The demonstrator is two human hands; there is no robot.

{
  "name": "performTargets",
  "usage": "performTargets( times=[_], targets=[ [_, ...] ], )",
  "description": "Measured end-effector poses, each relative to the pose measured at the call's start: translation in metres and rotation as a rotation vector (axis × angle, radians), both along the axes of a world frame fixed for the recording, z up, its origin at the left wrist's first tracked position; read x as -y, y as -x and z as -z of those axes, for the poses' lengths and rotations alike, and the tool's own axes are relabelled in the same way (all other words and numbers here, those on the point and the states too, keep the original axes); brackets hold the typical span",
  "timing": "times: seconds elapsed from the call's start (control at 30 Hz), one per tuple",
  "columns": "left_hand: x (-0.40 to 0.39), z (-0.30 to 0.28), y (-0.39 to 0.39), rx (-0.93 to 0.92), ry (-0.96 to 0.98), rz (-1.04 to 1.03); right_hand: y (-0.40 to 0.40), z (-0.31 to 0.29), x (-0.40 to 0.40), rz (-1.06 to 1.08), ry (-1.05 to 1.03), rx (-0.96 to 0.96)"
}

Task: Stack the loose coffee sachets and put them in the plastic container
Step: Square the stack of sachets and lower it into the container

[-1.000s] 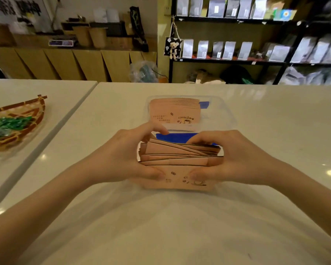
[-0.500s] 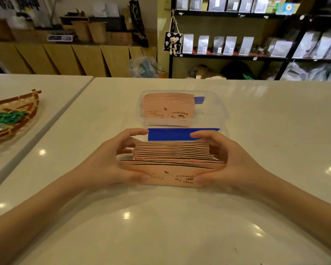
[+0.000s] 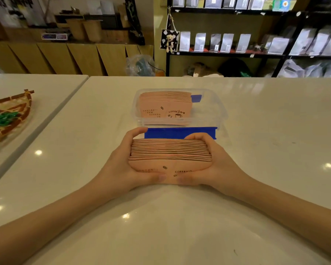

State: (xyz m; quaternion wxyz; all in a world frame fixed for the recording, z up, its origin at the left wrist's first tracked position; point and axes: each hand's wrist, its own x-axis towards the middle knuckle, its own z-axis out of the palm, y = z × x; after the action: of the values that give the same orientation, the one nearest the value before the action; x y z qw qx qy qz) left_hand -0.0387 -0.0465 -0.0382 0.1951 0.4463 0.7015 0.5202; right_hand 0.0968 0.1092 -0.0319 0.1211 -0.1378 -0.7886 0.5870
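Note:
A stack of pink coffee sachets (image 3: 170, 153) stands on edge on the white table, squared up between my two hands. My left hand (image 3: 120, 167) grips its left end and my right hand (image 3: 218, 167) its right end, thumbs pressed on the front sachet. Just behind stands the clear plastic container (image 3: 212, 111) with a blue clip (image 3: 180, 132) on its near side. Another row of pink sachets (image 3: 164, 108) fills the container's left part; its right part holds nothing.
A woven basket (image 3: 17, 115) with green wrapped items lies on the neighbouring table at the left. A seam (image 3: 52, 119) separates the two tables. Shelves with silver pouches (image 3: 227, 43) stand beyond the table's far edge.
The sachets were fanned and uneven between my hands; now they are pressed into a neat even stack. My thumbs have slid toward each other on the front sachet.

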Motion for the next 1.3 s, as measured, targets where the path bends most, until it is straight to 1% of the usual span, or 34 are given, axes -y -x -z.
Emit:
performTargets(
  times=[0.1,0.23,0.37,0.53,0.63,0.73,0.97,1.03,1.07,1.17,1.23,1.3],
  targets=[
    [-0.004,0.0,0.0,-0.034,-0.039,-0.038,0.001,-0.001,-0.001,0.034,-0.029,-0.044],
    [-0.001,0.001,0.0,-0.034,0.008,-0.038,-0.002,-0.001,-0.005,-0.019,-0.058,-0.016],
    [0.002,0.0,0.001,0.007,0.044,-0.038,-0.003,-0.002,-0.01,-0.069,-0.04,0.023],
    [-0.001,0.007,-0.006,0.059,0.025,-0.055,0.002,0.002,-0.001,-0.016,0.023,-0.027],
    [0.0,0.006,-0.01,0.089,0.01,-0.087,0.0,0.003,0.002,0.001,0.024,-0.038],
    [0.0,0.004,-0.014,0.072,0.016,-0.111,-0.001,0.001,-0.002,-0.013,-0.012,-0.021],
    [0.012,-0.006,0.0,0.05,0.096,0.0,-0.007,-0.006,-0.014,-0.098,-0.088,0.046],
    [0.015,-0.012,0.003,-0.023,0.119,0.021,-0.01,-0.01,-0.018,-0.116,-0.088,0.047],
    [0.016,-0.016,0.004,-0.086,0.137,0.03,-0.01,-0.014,-0.019,-0.127,-0.122,0.052],
    [0.014,-0.027,0.009,-0.307,0.209,0.08,-0.007,-0.027,-0.023,-0.18,-0.34,0.077],
    [0.012,-0.034,0.012,-0.398,0.271,0.11,-0.004,-0.037,-0.025,-0.208,-0.458,0.103],
    [0.009,-0.04,0.015,-0.451,0.316,0.133,-0.001,-0.045,-0.026,-0.243,-0.549,0.142]
  ],
)
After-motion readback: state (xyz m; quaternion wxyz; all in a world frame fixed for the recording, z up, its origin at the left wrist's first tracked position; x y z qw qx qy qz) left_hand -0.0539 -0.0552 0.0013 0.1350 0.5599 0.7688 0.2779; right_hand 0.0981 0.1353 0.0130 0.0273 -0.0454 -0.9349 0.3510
